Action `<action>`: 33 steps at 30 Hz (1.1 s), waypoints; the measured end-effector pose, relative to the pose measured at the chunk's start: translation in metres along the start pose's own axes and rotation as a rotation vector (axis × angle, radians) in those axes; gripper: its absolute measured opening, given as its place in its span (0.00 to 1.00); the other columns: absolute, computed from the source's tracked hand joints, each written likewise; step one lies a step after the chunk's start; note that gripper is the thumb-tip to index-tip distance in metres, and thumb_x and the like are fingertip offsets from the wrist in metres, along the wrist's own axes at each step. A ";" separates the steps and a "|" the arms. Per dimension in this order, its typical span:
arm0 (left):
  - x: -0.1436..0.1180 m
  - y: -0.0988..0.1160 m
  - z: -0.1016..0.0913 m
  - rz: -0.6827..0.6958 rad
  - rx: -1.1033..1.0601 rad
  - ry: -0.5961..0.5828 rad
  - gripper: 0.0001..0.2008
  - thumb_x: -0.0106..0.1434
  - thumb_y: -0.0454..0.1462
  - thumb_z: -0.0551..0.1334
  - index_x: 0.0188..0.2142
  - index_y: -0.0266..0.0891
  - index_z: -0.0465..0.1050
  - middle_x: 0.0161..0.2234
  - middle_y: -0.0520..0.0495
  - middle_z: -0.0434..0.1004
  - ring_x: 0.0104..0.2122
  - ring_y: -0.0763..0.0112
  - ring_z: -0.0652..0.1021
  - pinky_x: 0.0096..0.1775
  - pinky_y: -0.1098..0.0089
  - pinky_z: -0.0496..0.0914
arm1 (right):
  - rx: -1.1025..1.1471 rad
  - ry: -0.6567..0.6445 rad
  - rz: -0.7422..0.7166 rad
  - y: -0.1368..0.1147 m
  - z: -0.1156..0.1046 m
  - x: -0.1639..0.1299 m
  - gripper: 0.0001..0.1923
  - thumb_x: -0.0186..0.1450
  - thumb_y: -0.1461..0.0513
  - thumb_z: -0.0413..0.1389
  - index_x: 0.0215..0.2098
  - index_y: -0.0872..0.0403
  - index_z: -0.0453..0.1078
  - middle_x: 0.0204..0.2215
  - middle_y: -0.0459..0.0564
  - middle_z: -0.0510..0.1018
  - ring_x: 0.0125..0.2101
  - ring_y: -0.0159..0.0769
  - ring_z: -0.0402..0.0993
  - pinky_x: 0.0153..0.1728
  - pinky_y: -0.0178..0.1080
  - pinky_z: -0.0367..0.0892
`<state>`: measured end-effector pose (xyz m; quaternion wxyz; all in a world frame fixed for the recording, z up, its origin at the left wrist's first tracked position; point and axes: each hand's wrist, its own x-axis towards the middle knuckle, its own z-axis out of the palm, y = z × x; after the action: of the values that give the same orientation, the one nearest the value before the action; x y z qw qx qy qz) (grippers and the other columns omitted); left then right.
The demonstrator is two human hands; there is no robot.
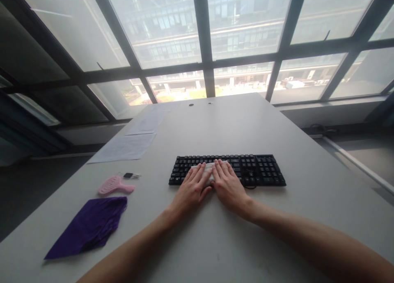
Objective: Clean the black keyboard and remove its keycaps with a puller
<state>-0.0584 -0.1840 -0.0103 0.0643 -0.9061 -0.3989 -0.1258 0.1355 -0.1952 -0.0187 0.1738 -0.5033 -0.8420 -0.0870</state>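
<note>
Under the flat, outstretched left hand (pixel 193 185) and right hand (pixel 227 183) equally, a white folded cloth (pixel 209 167) is held against the black rectangular keyboard (pixel 246 168), laid lengthwise left-to-right.

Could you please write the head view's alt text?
A person's left hand and right hand lie flat on a white cloth or tissue atop a black keyboard on a white table. At left lie a pink brush, purple fabric and papers; windows stand beyond.
</note>
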 end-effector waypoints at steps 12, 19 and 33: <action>0.001 0.000 0.010 0.046 -0.017 0.015 0.27 0.74 0.38 0.48 0.70 0.33 0.52 0.70 0.36 0.54 0.70 0.58 0.55 0.67 0.52 0.56 | 0.011 0.007 -0.034 -0.002 -0.001 -0.001 0.28 0.71 0.64 0.47 0.68 0.69 0.58 0.68 0.68 0.56 0.69 0.53 0.50 0.69 0.52 0.47; 0.002 0.004 0.006 0.020 -0.045 0.031 0.27 0.73 0.39 0.50 0.70 0.34 0.53 0.69 0.36 0.56 0.69 0.58 0.57 0.67 0.52 0.57 | 0.029 0.014 -0.041 -0.002 0.001 -0.001 0.28 0.70 0.66 0.48 0.66 0.71 0.60 0.67 0.69 0.59 0.68 0.51 0.52 0.68 0.50 0.50; 0.004 0.009 -0.003 0.001 -0.042 0.030 0.27 0.75 0.45 0.48 0.68 0.34 0.57 0.68 0.36 0.58 0.69 0.58 0.59 0.67 0.53 0.57 | 0.032 0.033 -0.045 0.000 -0.002 0.001 0.26 0.74 0.61 0.47 0.65 0.70 0.62 0.66 0.69 0.61 0.67 0.51 0.56 0.67 0.51 0.52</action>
<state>-0.0498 -0.1876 -0.0062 0.0511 -0.9053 -0.3948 -0.1478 0.1352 -0.1948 -0.0165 0.1937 -0.4800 -0.8513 -0.0855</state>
